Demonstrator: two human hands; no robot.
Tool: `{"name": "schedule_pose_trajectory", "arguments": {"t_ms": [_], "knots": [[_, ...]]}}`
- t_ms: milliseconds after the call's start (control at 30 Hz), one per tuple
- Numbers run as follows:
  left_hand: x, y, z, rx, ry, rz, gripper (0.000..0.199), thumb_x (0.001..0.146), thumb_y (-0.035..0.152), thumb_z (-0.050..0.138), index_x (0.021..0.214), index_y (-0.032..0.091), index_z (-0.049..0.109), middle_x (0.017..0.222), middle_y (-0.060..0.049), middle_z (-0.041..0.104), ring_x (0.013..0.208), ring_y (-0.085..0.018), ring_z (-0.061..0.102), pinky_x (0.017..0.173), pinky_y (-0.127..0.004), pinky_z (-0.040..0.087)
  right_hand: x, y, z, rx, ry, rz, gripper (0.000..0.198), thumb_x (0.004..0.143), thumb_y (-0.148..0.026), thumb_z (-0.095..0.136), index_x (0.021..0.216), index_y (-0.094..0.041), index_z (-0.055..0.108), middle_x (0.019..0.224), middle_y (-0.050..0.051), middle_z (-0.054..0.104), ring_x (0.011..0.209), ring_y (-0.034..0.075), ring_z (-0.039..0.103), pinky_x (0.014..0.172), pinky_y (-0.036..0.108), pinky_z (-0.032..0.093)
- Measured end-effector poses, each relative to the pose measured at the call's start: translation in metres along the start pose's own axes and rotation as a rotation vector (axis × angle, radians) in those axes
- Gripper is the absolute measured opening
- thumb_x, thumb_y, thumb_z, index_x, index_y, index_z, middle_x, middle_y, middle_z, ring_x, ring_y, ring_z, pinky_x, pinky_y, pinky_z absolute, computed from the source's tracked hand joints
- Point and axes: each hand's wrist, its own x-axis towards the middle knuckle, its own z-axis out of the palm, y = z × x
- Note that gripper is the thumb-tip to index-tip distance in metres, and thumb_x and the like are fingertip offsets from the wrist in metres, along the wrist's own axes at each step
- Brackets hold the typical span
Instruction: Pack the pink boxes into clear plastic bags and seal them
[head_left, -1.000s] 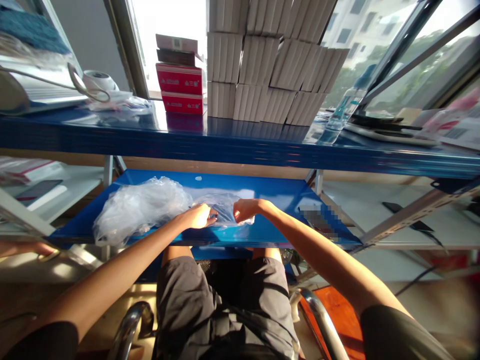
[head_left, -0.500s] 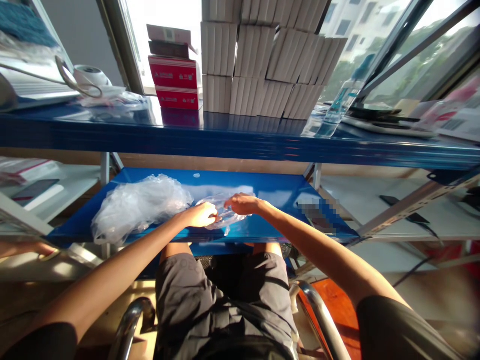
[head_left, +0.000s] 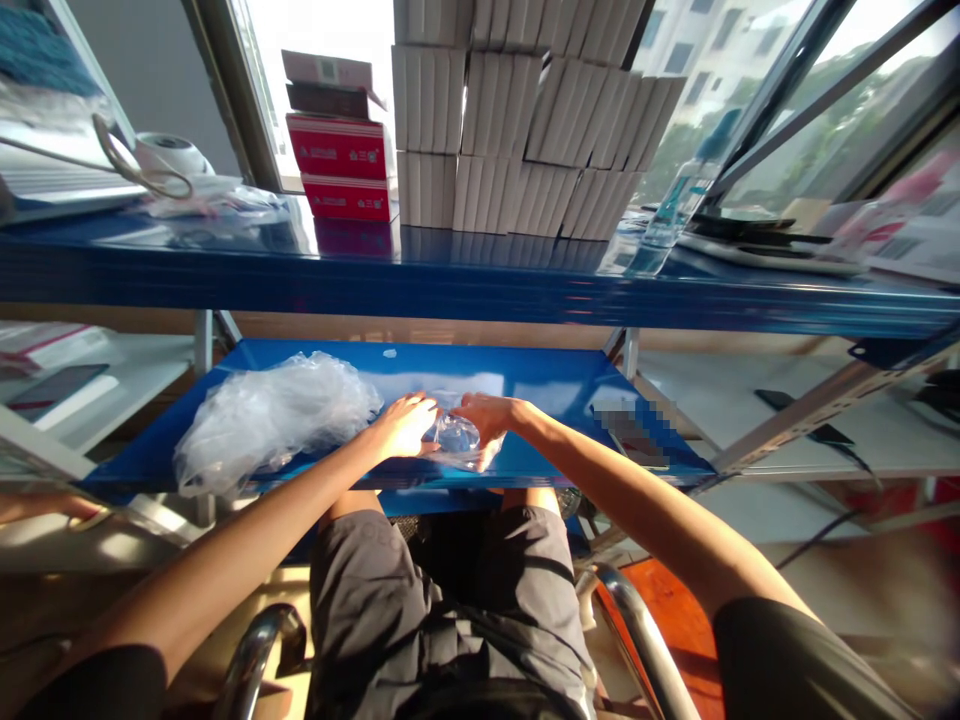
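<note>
In the head view, the landmark is the heap of plastic bags (head_left: 277,415) on the low blue shelf (head_left: 559,375). Just to the right of that heap lies a small clear bag (head_left: 456,437), with something hard to make out showing bluish through it; that may be only the shelf's colour. The left hand (head_left: 409,425) is between the heap and the clear bag, touching the bag's near side with fingers and thumb apart. The right hand (head_left: 489,425) is beyond the bag, farther from the heap, its fingers bent round the other side; whether either hand truly pinches the film, I cannot tell. Thin, slick film like this could slip from a loose hold, or tear if both hands pulled hard against each other. Glare from the sun could hide the bag's edge and make a fold easy to miss. The heap itself reaches the shelf's front edge, and the left forearm (head_left: 300,505) passes close in front of it, so a brush of the elbow or a snagged loose end could drag bags to the floor. To the left of the heap and lower, another person's hand (head_left: 82,510) is near enough that a wide elbow swing might bump it
</note>
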Motion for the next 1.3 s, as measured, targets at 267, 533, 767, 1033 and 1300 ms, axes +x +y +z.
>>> {"name": "schedule_pose_trajectory", "arguments": {"t_ms": [267,533,767,1033,1300], "knots": [[-0.003,-0.007,-0.005,-0.033,-0.154,-0.063,0.074,0.094,0.057,0.063,0.153,0.012,0.055,0.147,-0.023,0.063,0.137,-0.041,0.058,0.114,-0.048,0.047,0.002,-0.004,-0.008,-0.027,-0.188,0.047,0.043,0.047,-0.041,0.103,0.079,-0.029,0.075,0.097,0.007,0.079,0.1,0.028,0.074,0.095,0.039,0.058],[-0.007,-0.01,-0.018,-0.084,-0.199,-0.077,0.085,0.075,0.073,0.074,0.136,0.015,0.067,0.162,-0.023,0.046,0.14,-0.043,0.055,0.114,-0.047,0.048,-0.001,-0.013,-0.017,-0.343,-0.432,0.035,0.048,0.058,-0.044,0.101,0.097,-0.026,0.08,0.12,0.013,0.076,0.12,0.036,0.068,0.105,0.042,0.054],[-0.013,-0.021,-0.012,-0.157,-0.048,-0.021,0.054,0.085,0.06,0.07,0.121,0.02,0.071,0.124,-0.014,0.074,0.11,-0.034,0.073,0.092,-0.041,0.059,-0.01,-0.003,-0.024,-0.441,-0.46,-0.168,0.082,0.066,-0.046,0.098,0.136,-0.014,0.069,0.137,0.017,0.07,0.124,0.033,0.067,0.105,0.037,0.053],[-0.007,-0.022,-0.007,-0.067,0.466,0.212,0.026,0.096,0.024,0.057,0.117,0.018,0.072,0.127,-0.013,0.075,0.117,-0.027,0.073,0.103,-0.039,0.059,-0.012,-0.003,-0.037,-0.157,-0.074,-0.303,0.04,0.102,-0.049,0.061,0.122,-0.018,0.075,0.125,0.013,0.075,0.116,0.027,0.07,0.102,0.035,0.052],[-0.012,0.026,-0.102,0.016,0.82,0.324,0.017,0.094,0.013,0.055,0.096,0.019,0.071,0.086,-0.005,0.079,0.076,-0.02,0.076,0.074,-0.033,0.062,-0.012,-0.064,-0.066,0.078,0.204,-0.389,0.03,0.099,-0.034,0.055,0.08,-0.017,0.071,0.077,0.005,0.072,0.069,0.016,0.064,0.066,0.026,0.046]]}}
